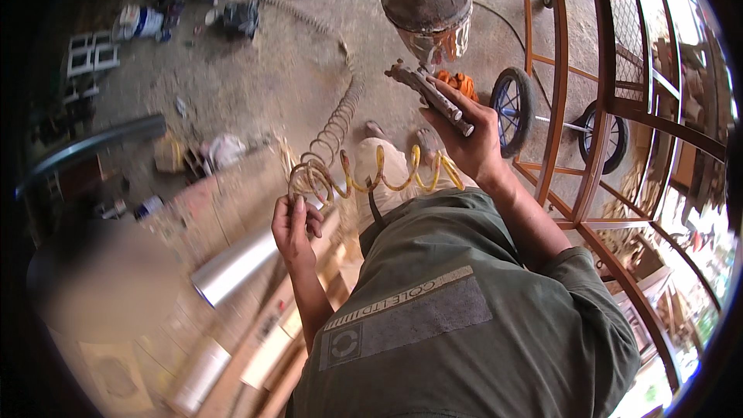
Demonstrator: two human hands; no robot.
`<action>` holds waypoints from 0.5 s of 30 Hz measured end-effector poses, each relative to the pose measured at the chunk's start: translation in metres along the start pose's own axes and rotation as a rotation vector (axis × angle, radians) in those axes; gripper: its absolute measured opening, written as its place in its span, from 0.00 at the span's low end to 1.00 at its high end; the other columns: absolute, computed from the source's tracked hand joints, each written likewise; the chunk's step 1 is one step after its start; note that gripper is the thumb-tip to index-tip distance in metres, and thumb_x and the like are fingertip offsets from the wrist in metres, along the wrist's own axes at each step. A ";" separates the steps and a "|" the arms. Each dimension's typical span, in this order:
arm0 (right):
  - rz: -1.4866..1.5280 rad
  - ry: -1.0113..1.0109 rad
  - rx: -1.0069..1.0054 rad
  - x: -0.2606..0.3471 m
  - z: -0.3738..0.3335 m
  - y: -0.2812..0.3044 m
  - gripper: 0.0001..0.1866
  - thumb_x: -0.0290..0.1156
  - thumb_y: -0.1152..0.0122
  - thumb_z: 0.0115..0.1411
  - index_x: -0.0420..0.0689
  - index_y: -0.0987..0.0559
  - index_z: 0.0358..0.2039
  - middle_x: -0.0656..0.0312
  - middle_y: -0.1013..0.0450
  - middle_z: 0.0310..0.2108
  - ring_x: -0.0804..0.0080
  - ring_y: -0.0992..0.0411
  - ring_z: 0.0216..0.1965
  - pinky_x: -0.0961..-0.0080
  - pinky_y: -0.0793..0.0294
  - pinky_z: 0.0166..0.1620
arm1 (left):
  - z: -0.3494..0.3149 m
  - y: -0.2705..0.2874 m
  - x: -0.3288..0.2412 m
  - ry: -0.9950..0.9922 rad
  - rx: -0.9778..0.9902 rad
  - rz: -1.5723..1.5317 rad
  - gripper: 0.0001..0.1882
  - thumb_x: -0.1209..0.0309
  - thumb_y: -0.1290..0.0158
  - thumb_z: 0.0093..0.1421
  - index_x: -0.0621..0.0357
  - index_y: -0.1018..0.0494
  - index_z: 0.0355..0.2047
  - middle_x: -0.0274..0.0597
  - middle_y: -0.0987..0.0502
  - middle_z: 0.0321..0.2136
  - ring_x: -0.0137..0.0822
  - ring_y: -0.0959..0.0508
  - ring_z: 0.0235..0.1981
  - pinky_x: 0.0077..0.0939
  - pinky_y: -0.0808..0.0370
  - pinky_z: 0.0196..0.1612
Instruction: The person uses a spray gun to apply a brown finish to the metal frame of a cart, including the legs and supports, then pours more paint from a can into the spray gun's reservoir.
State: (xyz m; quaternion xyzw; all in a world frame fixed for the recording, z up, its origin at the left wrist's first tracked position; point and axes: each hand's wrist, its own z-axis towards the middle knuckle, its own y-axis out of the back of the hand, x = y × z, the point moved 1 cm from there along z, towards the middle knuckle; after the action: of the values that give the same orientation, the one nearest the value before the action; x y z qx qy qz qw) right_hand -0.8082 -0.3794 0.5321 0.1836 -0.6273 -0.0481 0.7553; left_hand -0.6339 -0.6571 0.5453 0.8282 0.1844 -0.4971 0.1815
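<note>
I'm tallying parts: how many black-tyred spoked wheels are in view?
2: one wheel just right of the right hand, the other wheel farther right, seen through a brown metal frame. Others may be hidden.

Drum (426, 4) on floor (271, 70); wheel (512, 114) to its right, at left edge of frame (615, 105); coiled hose (380, 161) between left hand (296, 226) and right hand (476, 135).

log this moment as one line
left hand: holding coiled hose | right hand: gripping metal tool | right side: brown metal frame, spoked wheel
</note>
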 end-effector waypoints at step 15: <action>-0.045 -0.266 -0.886 -0.075 0.216 -0.052 0.24 0.27 0.30 0.60 0.39 0.23 0.56 0.44 0.20 0.44 0.49 0.19 0.44 0.65 0.21 0.44 | 0.374 -0.159 -0.280 -0.379 0.827 0.265 0.11 0.66 0.49 0.72 0.63 0.32 0.46 0.37 0.26 0.21 0.22 0.33 0.17 0.14 0.37 0.19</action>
State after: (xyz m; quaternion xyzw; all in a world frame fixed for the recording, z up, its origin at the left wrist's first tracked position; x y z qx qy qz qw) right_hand -1.0239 -0.4513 0.4758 -0.1513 -0.6337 -0.3512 0.6725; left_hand -1.1165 -0.7350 0.6115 0.7420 -0.1730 -0.6437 -0.0713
